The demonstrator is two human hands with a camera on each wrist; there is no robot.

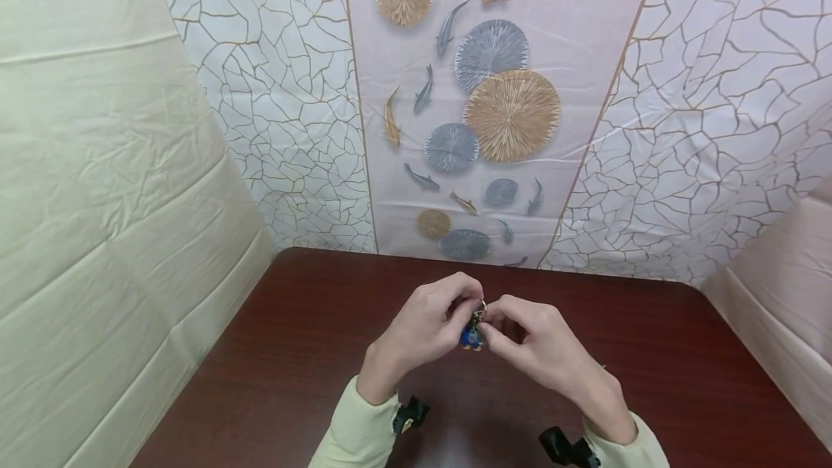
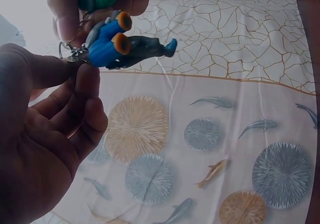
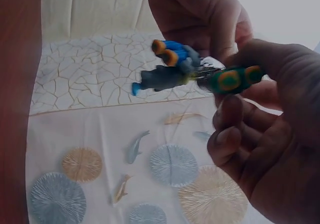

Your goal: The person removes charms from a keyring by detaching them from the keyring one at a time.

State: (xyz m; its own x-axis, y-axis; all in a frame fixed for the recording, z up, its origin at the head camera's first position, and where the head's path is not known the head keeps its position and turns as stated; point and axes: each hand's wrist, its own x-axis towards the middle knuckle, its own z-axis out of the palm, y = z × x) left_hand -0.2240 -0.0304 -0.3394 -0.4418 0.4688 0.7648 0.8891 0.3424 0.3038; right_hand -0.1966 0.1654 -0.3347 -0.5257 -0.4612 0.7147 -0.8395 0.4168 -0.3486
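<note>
Both hands meet over the table, holding a keychain [image 1: 471, 338] of small charms between them. The left hand [image 1: 429, 320] pinches its metal ring and chain [image 2: 77, 55] between thumb and fingers. In the right wrist view, the right hand [image 3: 275, 119] pinches a green charm [image 3: 232, 80] with orange round spots. From the chain a blue charm [image 2: 107, 42] with two orange-rimmed tube ends sticks out sideways. Beside it lies a dark grey figure-like charm [image 2: 145, 49] with a blue tip. Part of the ring is hidden by the fingertips.
The dark reddish-brown table [image 1: 292, 381] lies below the hands. A patterned cloth [image 1: 448, 92] with fish and round motifs hangs behind its far edge. Pale cloth [image 1: 117, 201] covers the left side. Black straps with cameras [image 1: 409, 416] sit on both wrists.
</note>
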